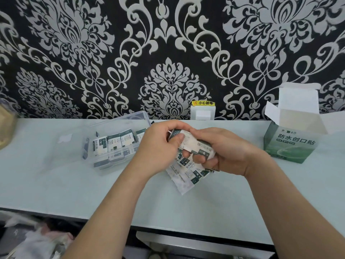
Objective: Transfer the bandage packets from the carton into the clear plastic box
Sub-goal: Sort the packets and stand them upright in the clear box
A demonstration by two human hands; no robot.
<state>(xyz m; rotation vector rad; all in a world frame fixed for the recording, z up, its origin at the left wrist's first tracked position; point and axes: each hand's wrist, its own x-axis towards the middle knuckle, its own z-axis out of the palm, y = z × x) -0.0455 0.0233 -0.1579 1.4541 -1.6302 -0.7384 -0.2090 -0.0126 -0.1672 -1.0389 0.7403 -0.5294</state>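
Note:
Both hands hold a bunch of white-and-green bandage packets (188, 172) above the middle of the pale table. My left hand (158, 146) pinches the top of the bunch with thumb and fingers. My right hand (224, 152) grips the bunch from the right, fingers curled under it. Some packets hang down and touch the table. The clear plastic box (104, 163) stands just left of my hands, with several packets (115, 141) standing in a row inside. The green carton (289, 144) stands at the right, its white flaps open.
A clear lid (61, 144) lies flat left of the box. A white wall socket (202, 113) with a yellow warning label sits at the table's back edge. A tan object (5, 126) is at the far left. Bags lie below the table's front edge.

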